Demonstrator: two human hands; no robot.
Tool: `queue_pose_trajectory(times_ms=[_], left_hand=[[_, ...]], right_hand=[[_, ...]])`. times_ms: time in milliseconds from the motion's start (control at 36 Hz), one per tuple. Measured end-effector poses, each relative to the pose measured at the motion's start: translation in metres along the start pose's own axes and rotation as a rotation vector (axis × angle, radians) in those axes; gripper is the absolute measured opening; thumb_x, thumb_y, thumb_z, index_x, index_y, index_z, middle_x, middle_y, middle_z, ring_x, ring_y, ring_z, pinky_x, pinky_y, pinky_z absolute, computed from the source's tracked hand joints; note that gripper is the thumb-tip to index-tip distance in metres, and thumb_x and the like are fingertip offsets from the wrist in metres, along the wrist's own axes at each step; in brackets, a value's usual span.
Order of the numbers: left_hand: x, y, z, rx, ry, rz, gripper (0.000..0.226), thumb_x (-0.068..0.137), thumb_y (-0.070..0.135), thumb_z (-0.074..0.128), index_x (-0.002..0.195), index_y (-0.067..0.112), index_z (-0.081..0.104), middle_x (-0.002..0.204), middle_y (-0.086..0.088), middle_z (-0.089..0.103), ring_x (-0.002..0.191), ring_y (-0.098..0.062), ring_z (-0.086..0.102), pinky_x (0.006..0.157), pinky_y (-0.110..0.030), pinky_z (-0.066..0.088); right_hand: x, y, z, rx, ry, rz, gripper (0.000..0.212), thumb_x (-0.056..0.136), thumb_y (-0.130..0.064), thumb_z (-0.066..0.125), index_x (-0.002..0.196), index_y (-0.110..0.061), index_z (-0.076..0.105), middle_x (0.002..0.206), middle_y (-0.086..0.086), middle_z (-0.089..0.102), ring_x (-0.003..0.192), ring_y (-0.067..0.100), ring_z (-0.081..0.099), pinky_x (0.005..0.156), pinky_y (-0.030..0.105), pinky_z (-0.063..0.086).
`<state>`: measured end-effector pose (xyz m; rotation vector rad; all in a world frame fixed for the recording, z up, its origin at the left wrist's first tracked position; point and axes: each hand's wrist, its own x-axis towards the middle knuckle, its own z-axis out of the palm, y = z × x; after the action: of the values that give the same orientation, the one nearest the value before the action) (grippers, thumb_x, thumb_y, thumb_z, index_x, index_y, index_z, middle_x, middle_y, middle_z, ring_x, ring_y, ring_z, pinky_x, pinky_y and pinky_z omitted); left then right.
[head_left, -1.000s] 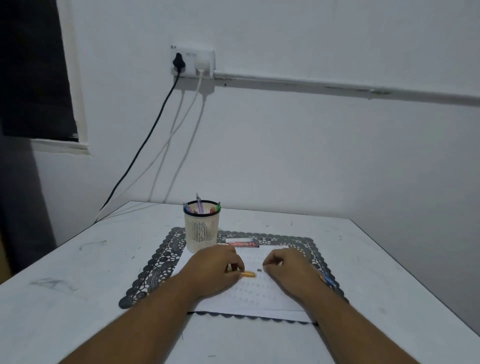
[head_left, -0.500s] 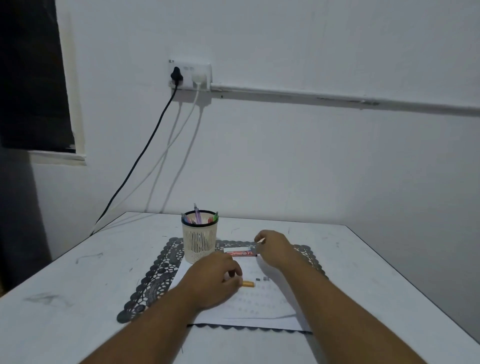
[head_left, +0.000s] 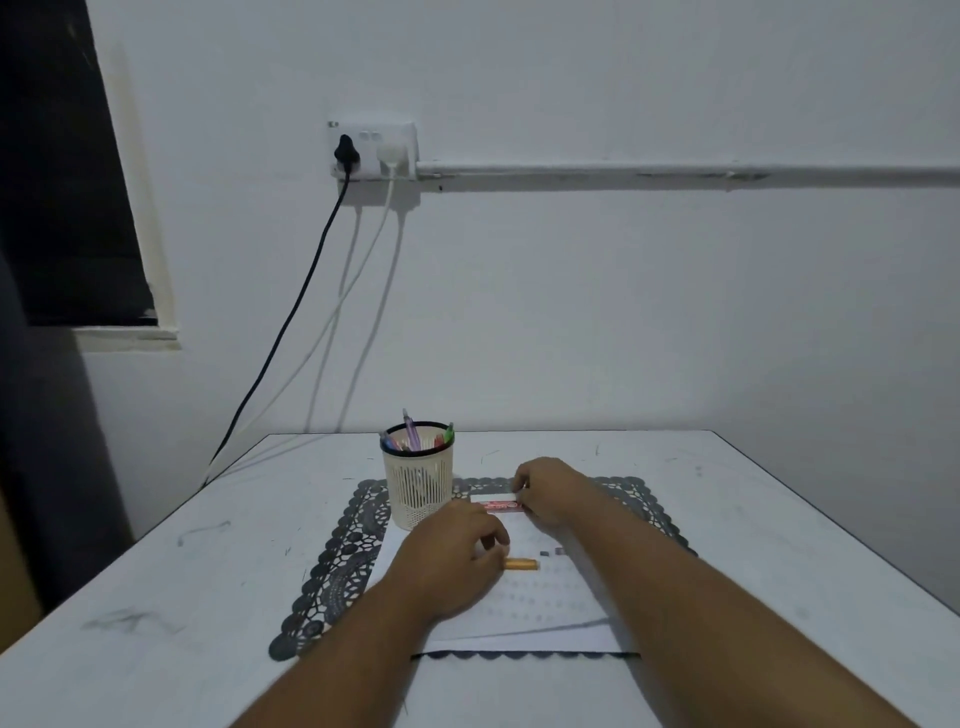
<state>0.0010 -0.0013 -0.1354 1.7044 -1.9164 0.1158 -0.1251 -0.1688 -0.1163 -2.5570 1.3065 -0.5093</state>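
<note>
I'm seeing a matt white table (head_left: 208, 571), scuffed and scratched, a dark lacy placemat (head_left: 332, 571) that looks like perforated vinyl, a smooth white paper sheet (head_left: 545, 608), a cream slatted-plastic pen holder (head_left: 418, 493), a smooth orange plastic pen barrel (head_left: 521, 564) and an eraser (head_left: 496, 505) in a slightly shiny printed sleeve.

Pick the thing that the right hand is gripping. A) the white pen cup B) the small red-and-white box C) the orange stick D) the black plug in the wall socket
B: the right hand has reached to the far edge of the paper and pinches the right end of the small red-and-white box, while the orange stick is at the left hand, which holds it.
</note>
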Motion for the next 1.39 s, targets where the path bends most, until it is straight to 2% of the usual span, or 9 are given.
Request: queue_pose_trajectory(times_ms=[222, 361, 639, 833, 917, 1000, 1083, 1194, 1389], left_hand=[[0.0, 0.003, 0.0, -0.011, -0.002, 0.004, 0.022, 0.096, 0.041, 0.056, 0.108, 0.032, 0.073, 0.101, 0.019, 0.062, 0.1, -0.002, 0.05, 0.087, -0.029, 0.048], [-0.001, 0.003, -0.002, -0.023, 0.025, -0.001, 0.02, 0.096, 0.04, 0.057, 0.107, 0.032, 0.072, 0.101, 0.02, 0.062, 0.099, -0.002, 0.05, 0.085, -0.027, 0.047], [0.006, -0.001, -0.002, 0.002, 0.283, 0.028, 0.033, 0.094, 0.027, 0.061, 0.127, 0.026, 0.064, 0.118, 0.012, 0.054, 0.113, -0.009, 0.049, 0.094, -0.028, 0.043], [0.007, -0.002, -0.002, 0.017, 0.316, -0.028, 0.04, 0.1, 0.034, 0.055, 0.136, 0.019, 0.063, 0.129, 0.003, 0.059, 0.119, -0.014, 0.052, 0.097, -0.027, 0.041], [0.003, 0.008, -0.006, -0.086, 0.257, -0.066, 0.038, 0.101, 0.045, 0.042, 0.123, 0.032, 0.07, 0.111, 0.014, 0.07, 0.102, -0.006, 0.062, 0.084, -0.029, 0.049], [0.0, 0.014, -0.005, -0.252, 0.205, -0.121, 0.032, 0.103, 0.041, 0.049, 0.081, 0.03, 0.07, 0.075, 0.011, 0.067, 0.072, -0.008, 0.061, 0.067, -0.04, 0.05], [-0.001, 0.021, -0.006, -0.403, 0.216, -0.15, 0.032, 0.102, 0.025, 0.061, 0.07, 0.027, 0.064, 0.069, 0.007, 0.061, 0.066, -0.007, 0.053, 0.061, -0.027, 0.039], [0.002, 0.022, -0.006, -0.65, 0.269, -0.189, 0.035, 0.099, 0.008, 0.063, 0.077, 0.035, 0.069, 0.085, 0.006, 0.07, 0.081, -0.003, 0.06, 0.068, -0.015, 0.042], [0.002, 0.012, -0.004, -0.601, 0.245, -0.179, 0.024, 0.1, 0.015, 0.063, 0.111, 0.032, 0.076, 0.1, 0.008, 0.073, 0.096, -0.012, 0.065, 0.085, -0.043, 0.051]], right_hand=[[-0.001, 0.008, -0.001, 0.244, -0.002, 0.03, 0.013, 0.092, -0.004, 0.068, 0.084, -0.014, 0.065, 0.08, -0.008, 0.062, 0.071, 0.005, 0.057, 0.061, 0.021, 0.046], [-0.01, 0.015, 0.009, 0.567, 0.125, 0.095, 0.018, 0.091, 0.004, 0.06, 0.085, -0.01, 0.069, 0.08, 0.007, 0.069, 0.069, 0.019, 0.061, 0.059, 0.031, 0.049], [-0.052, 0.016, -0.003, 0.705, 0.229, -0.109, 0.019, 0.093, -0.014, 0.064, 0.085, -0.029, 0.072, 0.089, -0.006, 0.068, 0.087, 0.016, 0.064, 0.08, 0.038, 0.053], [-0.083, 0.002, -0.025, 0.618, 0.224, -0.318, 0.018, 0.101, -0.013, 0.061, 0.093, -0.028, 0.069, 0.087, -0.009, 0.069, 0.079, 0.007, 0.065, 0.068, 0.015, 0.045], [-0.093, 0.001, -0.019, 0.664, 0.254, -0.348, 0.017, 0.102, -0.012, 0.06, 0.096, -0.024, 0.07, 0.09, -0.009, 0.068, 0.08, 0.011, 0.064, 0.069, 0.017, 0.047], [-0.097, -0.001, -0.019, 0.659, 0.263, -0.397, 0.019, 0.103, -0.014, 0.059, 0.098, -0.029, 0.069, 0.094, -0.013, 0.064, 0.083, 0.011, 0.063, 0.07, 0.016, 0.046], [-0.096, 0.0, -0.019, 0.707, 0.232, -0.383, 0.022, 0.103, -0.014, 0.06, 0.098, -0.034, 0.069, 0.095, -0.013, 0.065, 0.081, 0.011, 0.063, 0.068, 0.018, 0.047], [-0.094, 0.004, -0.017, 1.007, 0.15, -0.276, 0.018, 0.099, -0.004, 0.065, 0.1, -0.018, 0.076, 0.084, 0.009, 0.067, 0.072, 0.019, 0.062, 0.062, 0.035, 0.056], [-0.093, 0.005, -0.017, 1.166, 0.112, -0.233, 0.015, 0.096, -0.002, 0.07, 0.097, -0.014, 0.079, 0.091, 0.025, 0.067, 0.074, 0.026, 0.061, 0.07, 0.043, 0.057]])
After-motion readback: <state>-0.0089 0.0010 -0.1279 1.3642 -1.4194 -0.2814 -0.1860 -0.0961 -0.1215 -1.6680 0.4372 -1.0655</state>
